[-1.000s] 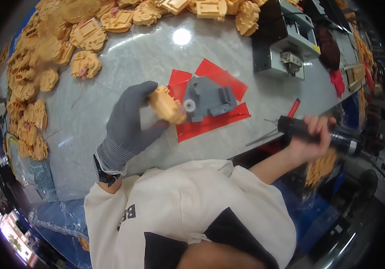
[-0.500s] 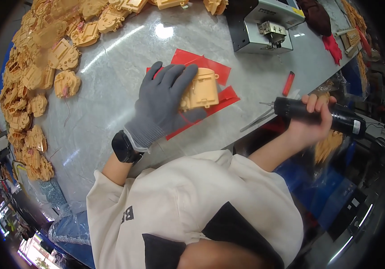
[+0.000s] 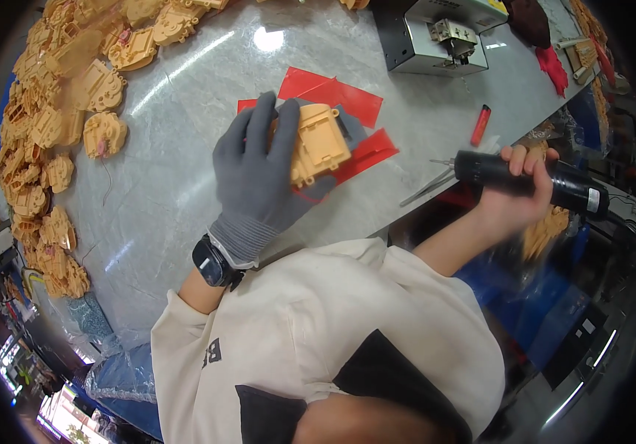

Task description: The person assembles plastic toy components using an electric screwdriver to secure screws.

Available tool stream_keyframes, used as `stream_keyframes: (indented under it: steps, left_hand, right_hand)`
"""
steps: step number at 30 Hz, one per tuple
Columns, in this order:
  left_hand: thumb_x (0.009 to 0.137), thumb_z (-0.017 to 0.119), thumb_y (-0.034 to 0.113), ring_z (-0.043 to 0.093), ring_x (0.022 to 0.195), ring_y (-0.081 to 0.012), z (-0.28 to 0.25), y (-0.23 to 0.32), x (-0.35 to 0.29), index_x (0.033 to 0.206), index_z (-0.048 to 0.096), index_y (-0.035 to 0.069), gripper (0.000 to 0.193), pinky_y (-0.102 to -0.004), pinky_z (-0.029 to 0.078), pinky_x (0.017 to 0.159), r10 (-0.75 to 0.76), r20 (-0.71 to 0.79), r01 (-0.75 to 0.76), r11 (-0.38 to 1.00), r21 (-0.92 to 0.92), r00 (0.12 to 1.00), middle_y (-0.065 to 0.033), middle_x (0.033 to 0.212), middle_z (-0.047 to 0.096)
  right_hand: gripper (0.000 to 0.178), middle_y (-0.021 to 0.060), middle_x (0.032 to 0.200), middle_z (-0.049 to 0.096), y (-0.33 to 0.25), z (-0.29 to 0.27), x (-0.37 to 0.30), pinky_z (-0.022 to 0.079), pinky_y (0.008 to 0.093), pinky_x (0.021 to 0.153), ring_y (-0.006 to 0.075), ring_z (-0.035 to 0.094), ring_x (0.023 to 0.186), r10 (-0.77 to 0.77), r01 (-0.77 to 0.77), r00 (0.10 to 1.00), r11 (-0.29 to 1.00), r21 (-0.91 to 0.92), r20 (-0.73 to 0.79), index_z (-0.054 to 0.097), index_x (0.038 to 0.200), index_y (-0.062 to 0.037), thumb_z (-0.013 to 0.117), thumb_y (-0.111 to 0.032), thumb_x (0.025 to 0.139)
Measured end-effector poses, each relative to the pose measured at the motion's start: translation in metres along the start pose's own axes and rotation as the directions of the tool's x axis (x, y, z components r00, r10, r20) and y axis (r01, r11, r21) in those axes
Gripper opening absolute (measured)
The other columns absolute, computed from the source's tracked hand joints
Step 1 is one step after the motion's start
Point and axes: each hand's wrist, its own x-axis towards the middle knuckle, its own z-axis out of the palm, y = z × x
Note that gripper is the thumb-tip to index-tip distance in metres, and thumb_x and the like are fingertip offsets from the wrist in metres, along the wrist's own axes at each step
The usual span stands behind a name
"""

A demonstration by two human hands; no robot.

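Note:
My left hand (image 3: 258, 155), in a grey glove, is closed round a yellow plastic housing (image 3: 320, 145) with a rectangular panel on its face. The housing is tilted, and part of it hides behind the fingers. Beneath it, red sheets (image 3: 358, 103) lie on the grey table. Bare-skinned, my right hand (image 3: 521, 189) is wrapped round a black electric screwdriver (image 3: 480, 169). Its thin bit points left toward the housing, some way apart from it.
Many yellow housings (image 3: 44, 126) are heaped along the table's left and far sides. A metal machine (image 3: 436, 44) stands at the back right. A red lighter-shaped object (image 3: 480, 126) and tweezers (image 3: 429, 185) lie near the right edge. Pink cloth (image 3: 549, 72) sits farther right.
The housing has turned in my left hand and shifted slightly left, with the glove's fingers now more upright. My right hand with the screwdriver has hardly moved.

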Motion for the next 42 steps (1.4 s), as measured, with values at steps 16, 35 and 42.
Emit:
stream_keyframes:
  steps: [16, 35, 42]
  left_hand:
    - [0.07, 0.065, 0.056, 0.039, 0.123, -0.0376, -0.06, 0.011, 0.008, 0.132, 0.033, -0.003, 0.091, -0.0492, 0.026, 0.104, 0.118, -0.168, -0.147, 0.974, -0.175, 0.979, -0.0244, 0.131, 0.04]
    - [0.06, 0.079, 0.033, 0.045, 0.115, -0.0382, 0.047, -0.015, -0.021, 0.125, 0.045, 0.001, 0.08, -0.0438, 0.039, 0.094, -0.154, -0.211, 0.026, 0.861, -0.508, 0.965, -0.0252, 0.126, 0.041]
    - [0.058, 0.08, 0.031, 0.045, 0.112, -0.0395, 0.051, -0.018, -0.02, 0.123, 0.046, 0.004, 0.078, -0.0441, 0.04, 0.092, -0.127, -0.19, 0.016, 0.867, -0.498, 0.974, -0.025, 0.125, 0.04]
  right_hand:
    - [0.03, 0.0026, 0.061, 0.044, -0.019, 0.017, 0.033, 0.039, 0.0317, 0.06, 0.0138, 0.044, 0.053, -0.344, 0.351, 0.93, 0.936, -0.037, 0.132, 0.05, 0.103, -0.0035, 0.05, -0.008, 0.073]
    - [0.026, 0.0074, 0.055, 0.052, 0.052, 0.064, 0.068, 0.043, 0.0268, 0.051, 0.015, 0.05, 0.046, -0.219, 0.313, 0.912, 0.919, -0.24, 0.348, 0.049, 0.093, 0.0032, 0.055, 0.007, 0.068]
    - [0.03, 0.008, 0.059, 0.048, 0.031, 0.07, 0.091, 0.044, 0.0349, 0.055, 0.0185, 0.047, 0.048, -0.38, 0.442, 0.87, 0.883, -0.156, 0.316, 0.046, 0.099, -0.0009, 0.051, 0.007, 0.071]
